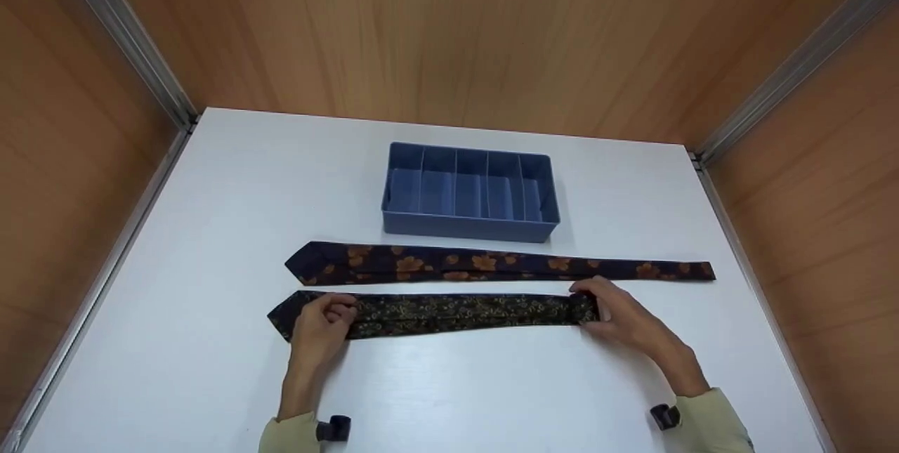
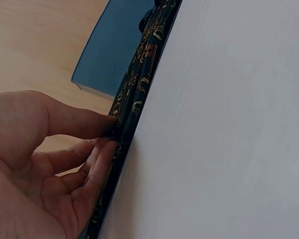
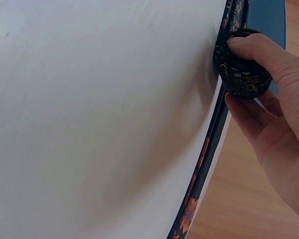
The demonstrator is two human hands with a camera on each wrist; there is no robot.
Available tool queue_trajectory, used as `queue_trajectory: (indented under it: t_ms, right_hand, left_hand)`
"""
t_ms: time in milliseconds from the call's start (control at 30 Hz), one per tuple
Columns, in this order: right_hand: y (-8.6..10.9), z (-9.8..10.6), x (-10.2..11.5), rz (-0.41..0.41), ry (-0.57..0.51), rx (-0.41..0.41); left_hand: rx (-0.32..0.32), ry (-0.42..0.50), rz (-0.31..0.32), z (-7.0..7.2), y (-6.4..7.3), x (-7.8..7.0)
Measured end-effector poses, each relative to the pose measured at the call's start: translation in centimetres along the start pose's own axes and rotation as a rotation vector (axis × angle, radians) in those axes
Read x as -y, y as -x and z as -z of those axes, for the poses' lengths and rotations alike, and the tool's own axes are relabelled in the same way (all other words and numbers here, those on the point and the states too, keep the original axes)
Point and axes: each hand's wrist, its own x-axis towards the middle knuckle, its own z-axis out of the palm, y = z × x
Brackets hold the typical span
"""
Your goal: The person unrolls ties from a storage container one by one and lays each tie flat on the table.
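A black necktie with a gold pattern [image 1: 449, 312] lies lengthwise on the white table, its pointed wide end toward the left. My left hand [image 1: 323, 330] is over the tie near that wide end; in the left wrist view, thumb and fingertips pinch its fabric [image 2: 132, 82]. At the other end the tie is wound into a roll [image 3: 246, 84]. My right hand [image 1: 628, 319] grips this roll between thumb and fingers. Just beyond lies a second necktie, dark with orange flowers [image 1: 484, 262], flat and stretched out, touched by neither hand as far as I can see.
Behind the ties stands a blue tray [image 1: 470, 227] divided into several compartments. Wooden panels [image 1: 449, 38] rise at the back and both sides of the white table [image 1: 477, 390], with metal rails [image 1: 126, 38] at the corners.
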Motion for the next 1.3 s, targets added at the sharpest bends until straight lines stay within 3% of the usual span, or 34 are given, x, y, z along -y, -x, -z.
queue_trajectory:
  t_ms: [500,1000,1300]
  right_hand:
    - [1.1,0.7,-1.2,0.130,0.019,-0.062]
    - [1.9,1.9,-1.8,0.087,0.044,-0.009]
    - [2.4,2.2,-2.5,0.102,0.071,-0.030]
  left_hand:
    - [0.004,-0.010,-0.008,-0.1,-0.1,0.1]
    - [0.002,0.001,0.004,-0.1,-0.1,0.0]
    - [-0.001,-0.014,-0.011,-0.1,0.0,0.0]
